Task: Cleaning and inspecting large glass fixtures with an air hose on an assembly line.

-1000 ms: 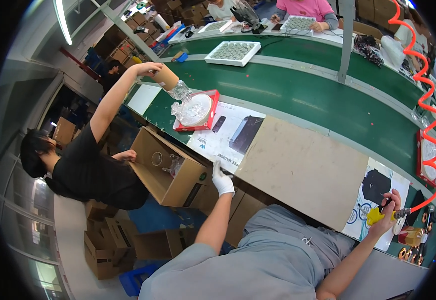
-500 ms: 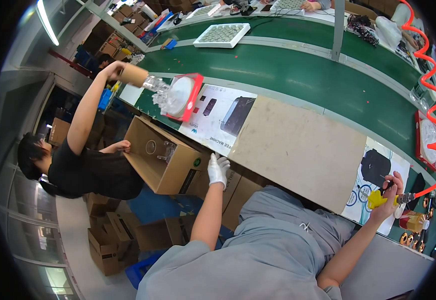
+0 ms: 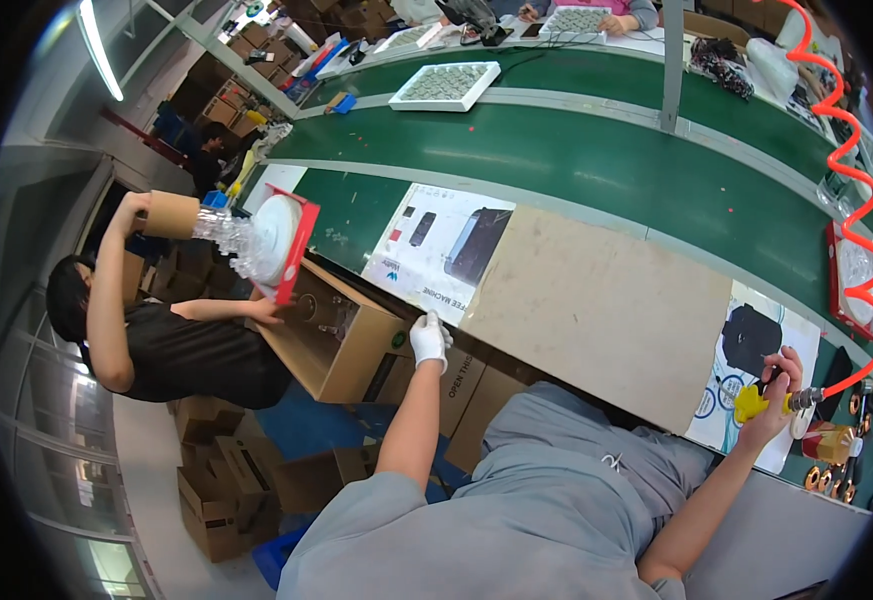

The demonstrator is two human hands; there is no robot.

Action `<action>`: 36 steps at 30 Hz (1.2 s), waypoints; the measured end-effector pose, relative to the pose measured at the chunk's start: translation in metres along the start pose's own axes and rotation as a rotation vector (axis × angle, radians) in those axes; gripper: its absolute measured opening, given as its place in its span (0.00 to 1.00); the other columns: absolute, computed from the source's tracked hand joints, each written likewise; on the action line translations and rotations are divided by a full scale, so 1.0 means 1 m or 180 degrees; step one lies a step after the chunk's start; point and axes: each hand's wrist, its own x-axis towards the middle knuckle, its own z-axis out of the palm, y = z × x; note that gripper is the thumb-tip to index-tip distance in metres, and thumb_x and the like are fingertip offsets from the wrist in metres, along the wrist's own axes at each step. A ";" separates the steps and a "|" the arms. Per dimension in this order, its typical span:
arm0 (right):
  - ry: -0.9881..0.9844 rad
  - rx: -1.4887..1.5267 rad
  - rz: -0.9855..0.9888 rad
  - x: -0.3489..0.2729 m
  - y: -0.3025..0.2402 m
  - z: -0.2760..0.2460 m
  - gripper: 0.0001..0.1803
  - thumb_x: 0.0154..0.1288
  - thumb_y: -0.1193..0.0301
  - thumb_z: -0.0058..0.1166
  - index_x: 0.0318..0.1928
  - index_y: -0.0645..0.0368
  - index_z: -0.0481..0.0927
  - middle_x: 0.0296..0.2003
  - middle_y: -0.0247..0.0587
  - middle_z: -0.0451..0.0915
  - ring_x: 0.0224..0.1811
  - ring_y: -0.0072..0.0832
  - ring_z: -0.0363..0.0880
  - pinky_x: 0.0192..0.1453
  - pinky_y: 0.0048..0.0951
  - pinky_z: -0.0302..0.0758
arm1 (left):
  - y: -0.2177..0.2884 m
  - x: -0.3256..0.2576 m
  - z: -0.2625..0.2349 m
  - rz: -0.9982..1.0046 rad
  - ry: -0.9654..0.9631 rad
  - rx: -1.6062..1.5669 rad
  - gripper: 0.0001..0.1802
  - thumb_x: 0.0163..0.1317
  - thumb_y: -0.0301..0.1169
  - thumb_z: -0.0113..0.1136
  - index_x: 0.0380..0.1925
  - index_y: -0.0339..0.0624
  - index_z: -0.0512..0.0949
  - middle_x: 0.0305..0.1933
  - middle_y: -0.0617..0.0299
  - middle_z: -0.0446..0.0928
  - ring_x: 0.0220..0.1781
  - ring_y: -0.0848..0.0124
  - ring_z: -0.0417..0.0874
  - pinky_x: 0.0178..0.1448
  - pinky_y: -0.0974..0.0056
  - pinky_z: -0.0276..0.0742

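Note:
In my right hand [image 3: 771,398] is a yellow air blow gun [image 3: 749,404], its rear fitting joined to a coiled orange hose [image 3: 866,293]. The hand is over a printed white sheet at the bench's right end. My left hand [image 3: 430,341], in a white glove, is by the bench's near edge with its fingers bent together; whatever they may hold is hidden. Left of it a co-worker tilts an open carton [image 3: 361,355] with one hand. The co-worker's other hand raises a brown cylinder [image 3: 170,215] with clear plastic and a red-framed white disc [image 3: 276,232] at its end.
A beige board [image 3: 596,310] lies on the green bench [image 3: 556,150], next to a printed white carton panel [image 3: 436,240]. Small copper-coloured parts [image 3: 826,482] and a jar [image 3: 828,441] are at the right end. Open cartons [image 3: 211,500] stand on the floor at left.
The co-worker has drawn the brown cylinder and red-framed disc left and down, away from the bench. My left hand has shifted slightly left with its fingers more bent. My right hand has barely moved.

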 end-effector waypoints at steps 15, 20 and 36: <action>-0.0152 -0.0262 -0.0027 -0.006 0.003 0.013 0.10 0.73 0.72 0.45 0.45 0.64 0.77 0.55 0.44 0.74 0.37 0.18 0.66 0.45 0.21 0.65 | -0.017 0.008 -0.011 -0.0494 -0.0300 -0.1345 0.41 0.68 0.69 0.31 0.43 0.39 0.73 0.27 0.54 0.77 0.23 0.66 0.79 0.23 0.66 0.72; -0.0036 -0.0310 -0.0051 0.001 -0.012 0.015 0.11 0.73 0.69 0.45 0.45 0.64 0.77 0.55 0.45 0.74 0.36 0.19 0.66 0.45 0.21 0.65 | -0.045 0.010 0.009 -0.0332 -0.0311 -0.0975 0.41 0.69 0.68 0.31 0.49 0.41 0.76 0.32 0.60 0.80 0.26 0.68 0.79 0.28 0.69 0.70; -0.0019 -0.0222 0.0006 -0.006 -0.007 0.002 0.12 0.74 0.69 0.47 0.45 0.65 0.77 0.53 0.46 0.76 0.36 0.20 0.68 0.45 0.22 0.66 | -0.013 0.012 0.035 -0.0518 -0.0413 -0.2322 0.50 0.67 0.70 0.31 0.73 0.38 0.54 0.76 0.51 0.58 0.75 0.58 0.60 0.77 0.55 0.51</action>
